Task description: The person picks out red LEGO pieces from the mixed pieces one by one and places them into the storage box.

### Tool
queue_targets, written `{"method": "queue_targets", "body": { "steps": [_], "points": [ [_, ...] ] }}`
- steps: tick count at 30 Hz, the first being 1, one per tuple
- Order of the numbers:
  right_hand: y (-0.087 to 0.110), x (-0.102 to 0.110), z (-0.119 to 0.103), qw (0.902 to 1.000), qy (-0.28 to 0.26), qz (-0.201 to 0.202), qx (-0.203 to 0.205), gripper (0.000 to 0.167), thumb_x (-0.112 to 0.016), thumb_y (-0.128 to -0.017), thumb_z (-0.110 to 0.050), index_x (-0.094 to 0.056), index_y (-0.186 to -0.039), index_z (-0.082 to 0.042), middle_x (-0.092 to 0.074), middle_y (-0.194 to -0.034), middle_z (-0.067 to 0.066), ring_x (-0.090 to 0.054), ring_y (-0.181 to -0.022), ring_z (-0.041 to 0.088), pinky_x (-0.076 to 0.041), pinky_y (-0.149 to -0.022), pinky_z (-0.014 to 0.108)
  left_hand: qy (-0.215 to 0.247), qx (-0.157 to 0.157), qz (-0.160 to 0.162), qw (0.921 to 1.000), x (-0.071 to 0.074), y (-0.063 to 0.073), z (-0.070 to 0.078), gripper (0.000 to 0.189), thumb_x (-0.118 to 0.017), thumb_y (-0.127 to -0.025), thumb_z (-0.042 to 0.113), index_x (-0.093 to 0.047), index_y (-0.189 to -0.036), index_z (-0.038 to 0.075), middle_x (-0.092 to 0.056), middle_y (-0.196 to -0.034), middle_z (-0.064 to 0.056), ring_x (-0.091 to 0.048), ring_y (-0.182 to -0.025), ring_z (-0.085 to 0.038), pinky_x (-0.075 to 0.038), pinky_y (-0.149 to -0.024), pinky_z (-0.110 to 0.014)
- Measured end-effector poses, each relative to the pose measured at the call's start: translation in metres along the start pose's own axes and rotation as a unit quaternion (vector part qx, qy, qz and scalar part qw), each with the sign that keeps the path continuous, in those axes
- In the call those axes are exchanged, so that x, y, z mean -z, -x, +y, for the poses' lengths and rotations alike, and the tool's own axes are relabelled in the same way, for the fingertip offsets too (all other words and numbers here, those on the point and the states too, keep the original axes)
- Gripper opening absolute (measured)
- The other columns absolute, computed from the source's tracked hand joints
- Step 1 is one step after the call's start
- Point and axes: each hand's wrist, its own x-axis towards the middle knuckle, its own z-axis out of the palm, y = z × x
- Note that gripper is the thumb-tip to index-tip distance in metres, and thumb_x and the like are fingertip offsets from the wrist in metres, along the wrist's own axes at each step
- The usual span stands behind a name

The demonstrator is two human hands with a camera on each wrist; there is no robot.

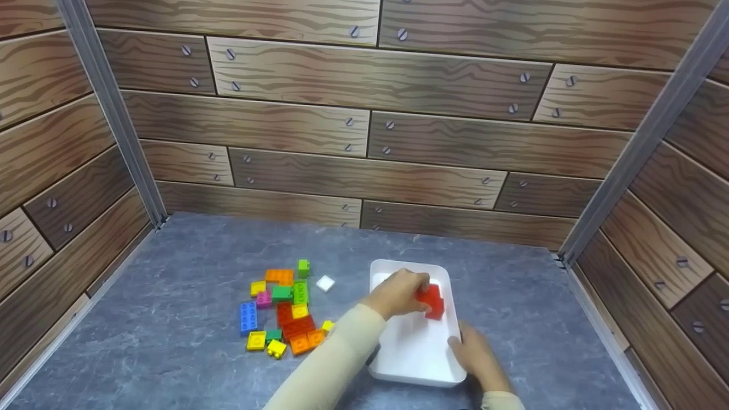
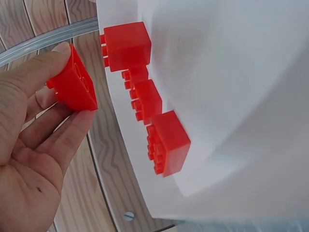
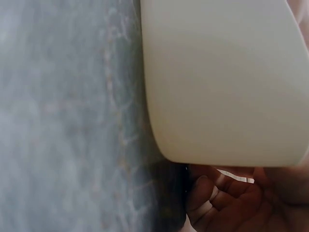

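My left hand [image 1: 398,293] is over the far half of a white tray [image 1: 410,356]. Its thumb and fingers pinch a red toy brick [image 2: 75,84], tilted, with the hollow underside showing in the left wrist view. Several other red bricks [image 2: 166,143] lie in the tray in a line along its wall, studs toward the held brick. At the tray's near right side, my right hand [image 1: 478,356] grips the edge, thumb at the rim. In the right wrist view the tray's pale outer wall hides part of that hand, and curled fingers [image 3: 200,193] show below it.
Left of the tray lies a loose group of toy bricks, among them a blue brick [image 1: 248,317], an orange brick [image 1: 279,277] and dark red bricks [image 1: 298,327]. A white square piece [image 1: 325,283] lies nearer the tray. Wood-patterned walls [image 1: 364,131] enclose the grey tabletop [image 1: 188,364].
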Motion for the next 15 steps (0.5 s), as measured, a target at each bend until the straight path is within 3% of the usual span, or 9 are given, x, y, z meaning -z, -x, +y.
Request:
{"method": "queue_targets", "body": {
  "steps": [10,15],
  "points": [
    [0.002,-0.001,0.001,0.9999,-0.011,0.005,0.002,0.046,-0.055,-0.097,-0.005,-0.047,-0.136,0.017,-0.055,-0.129,0.039,-0.053,-0.120,0.055,-0.042,-0.102,0.063,-0.013,0.037,-0.045,0.9982,-0.012,-0.002,0.001,0.034,-0.087,-0.079,0.010,-0.075,-0.111,0.014,-0.068,-0.085,0.007,-0.057,-0.077,-0.008,-0.052,-0.079,-0.020],
    [0.002,0.001,0.000,1.0000,-0.006,0.000,-0.001,0.046,-0.054,-0.098,-0.006,-0.046,-0.136,0.019,-0.053,-0.131,0.040,-0.051,-0.122,0.056,-0.040,-0.104,0.064,-0.034,0.018,-0.037,0.9986,-0.014,-0.007,-0.001,0.024,-0.087,-0.077,0.006,-0.074,-0.097,0.011,-0.067,-0.078,0.004,-0.057,-0.070,-0.009,-0.051,-0.070,-0.018]
  ]
}}
